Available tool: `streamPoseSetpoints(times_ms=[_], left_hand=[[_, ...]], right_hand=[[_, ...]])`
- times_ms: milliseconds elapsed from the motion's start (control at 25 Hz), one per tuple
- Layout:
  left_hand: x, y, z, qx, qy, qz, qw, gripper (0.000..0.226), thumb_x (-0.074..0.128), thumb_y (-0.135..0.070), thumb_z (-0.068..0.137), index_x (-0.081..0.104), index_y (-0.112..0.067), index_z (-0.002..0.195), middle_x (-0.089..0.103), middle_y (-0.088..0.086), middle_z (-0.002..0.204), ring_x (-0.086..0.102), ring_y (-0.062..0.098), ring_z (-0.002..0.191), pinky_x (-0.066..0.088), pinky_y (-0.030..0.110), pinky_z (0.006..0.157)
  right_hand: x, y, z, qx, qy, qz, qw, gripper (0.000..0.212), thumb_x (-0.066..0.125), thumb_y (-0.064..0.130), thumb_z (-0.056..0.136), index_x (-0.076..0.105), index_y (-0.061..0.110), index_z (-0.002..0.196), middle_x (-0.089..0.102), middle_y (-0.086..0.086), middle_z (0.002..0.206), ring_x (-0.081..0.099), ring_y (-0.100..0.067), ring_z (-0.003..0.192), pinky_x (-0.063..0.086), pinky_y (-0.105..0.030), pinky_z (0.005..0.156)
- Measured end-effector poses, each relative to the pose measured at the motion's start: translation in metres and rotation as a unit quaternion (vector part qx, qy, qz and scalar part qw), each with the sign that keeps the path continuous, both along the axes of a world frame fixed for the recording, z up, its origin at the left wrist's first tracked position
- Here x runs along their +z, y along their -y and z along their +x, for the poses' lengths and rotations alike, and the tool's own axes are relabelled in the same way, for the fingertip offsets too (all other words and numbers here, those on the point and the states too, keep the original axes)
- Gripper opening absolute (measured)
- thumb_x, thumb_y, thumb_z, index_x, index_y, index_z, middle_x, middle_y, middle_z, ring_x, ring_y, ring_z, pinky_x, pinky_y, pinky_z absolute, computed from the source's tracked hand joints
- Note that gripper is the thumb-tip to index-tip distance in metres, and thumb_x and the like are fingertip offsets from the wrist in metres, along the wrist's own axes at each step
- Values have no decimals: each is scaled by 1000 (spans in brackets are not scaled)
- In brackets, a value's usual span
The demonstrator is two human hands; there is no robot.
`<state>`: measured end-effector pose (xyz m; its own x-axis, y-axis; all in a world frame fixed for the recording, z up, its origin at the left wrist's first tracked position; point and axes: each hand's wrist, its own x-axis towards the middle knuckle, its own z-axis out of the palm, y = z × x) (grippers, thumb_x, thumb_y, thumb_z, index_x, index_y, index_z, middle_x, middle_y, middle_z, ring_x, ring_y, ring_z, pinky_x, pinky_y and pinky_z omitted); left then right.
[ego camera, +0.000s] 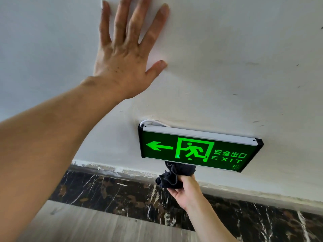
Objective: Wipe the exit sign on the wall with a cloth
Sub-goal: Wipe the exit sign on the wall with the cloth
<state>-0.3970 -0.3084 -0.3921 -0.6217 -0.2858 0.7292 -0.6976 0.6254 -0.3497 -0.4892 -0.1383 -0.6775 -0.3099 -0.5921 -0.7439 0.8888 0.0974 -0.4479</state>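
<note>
Green light glows from the exit sign [199,150], a flat panel mounted low on the white wall [227,67], just above the dark marble skirting [108,191]. Its face shows a left-pointing arrow, a running figure in a doorway, Chinese characters and the word EXIT. A silver strip runs along its upper edge, black caps close both ends, and a thin white cable [150,121] loops out of the wall behind its top left corner.

From where I stand, the person's left hand [127,55] lies flat against the wall, up and to the left of the sign and well apart from it, fingers spread wide and holding nothing; the bare forearm stretches back toward the lower left. The right hand [185,191] comes up from below, closed around a bunched dark grey cloth [173,175]. The top of that cloth presses against the sign's lower edge, roughly beneath the running figure (whether it also reaches behind the panel, I cannot tell). Loose folds spill out to the left of the fist.

Scuffs and small dark marks dot the wall paint, mostly toward the right. Below the skirting lies a pale wood-grain floor [78,224].
</note>
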Motion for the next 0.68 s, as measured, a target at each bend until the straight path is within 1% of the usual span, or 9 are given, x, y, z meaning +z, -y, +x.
streamPoseSetpoints(times_ms=[80,200,280,360,440,520,560,600,680], left_hand=[[0,0,-1,4,-1,-3,1000,80,34,-61,91,1,-23,153,9,19,161,6,42,145,3,62,112],[0,1,-1,1,-5,-8,1000,79,34,-61,90,4,-23,153,12,17,161,9,41,145,3,61,112],[-1,3,-1,-2,-7,-12,1000,79,34,-61,90,7,-23,153,14,17,161,10,41,145,5,62,112],[0,3,0,-2,-9,-16,1000,79,34,-61,90,8,-23,153,15,17,160,11,41,145,6,62,113],[0,1,0,0,-7,-16,1000,78,34,-61,89,8,-23,153,15,17,160,11,41,145,7,62,113],[1,0,0,1,-1,-13,1000,78,34,-61,90,7,-24,153,14,17,161,11,40,145,6,62,113],[2,-1,0,1,2,-12,1000,78,33,-61,90,6,-24,153,13,16,161,10,40,145,6,62,113],[3,-2,1,1,5,-11,1000,78,33,-60,91,5,-24,153,11,16,161,8,40,146,6,62,113],[5,-4,3,-5,10,-6,1000,76,34,-58,92,4,-24,153,9,16,161,7,40,146,7,63,114]], right_hand=[[2,15,18,28,-6,11,1000,54,45,-16,86,54,20,125,62,-27,117,62,-43,102,57,-52,74],[4,34,43,58,-7,17,998,54,46,-15,87,53,21,127,63,-26,117,63,-41,100,57,-48,68],[7,44,56,80,-11,13,997,53,46,-14,87,53,22,125,64,-24,115,63,-41,101,57,-50,71],[10,52,68,129,-32,17,991,51,45,-12,89,53,25,123,64,-22,114,64,-40,100,59,-52,72],[14,57,78,214,-73,34,973,48,46,-8,90,53,27,123,65,-19,111,67,-39,95,59,-55,74],[19,55,83,326,-127,44,936,49,46,-6,89,55,30,121,66,-16,109,68,-35,94,58,-56,78],[22,51,83,369,-146,44,917,50,46,-6,87,56,31,120,66,-14,109,68,-33,94,59,-54,77],[26,47,82,391,-160,43,905,50,46,-5,86,57,33,117,66,-12,109,67,-31,94,61,-51,74],[33,36,74,387,-189,43,901,48,48,-3,85,57,36,112,65,-9,107,67,-28,91,62,-46,70]])
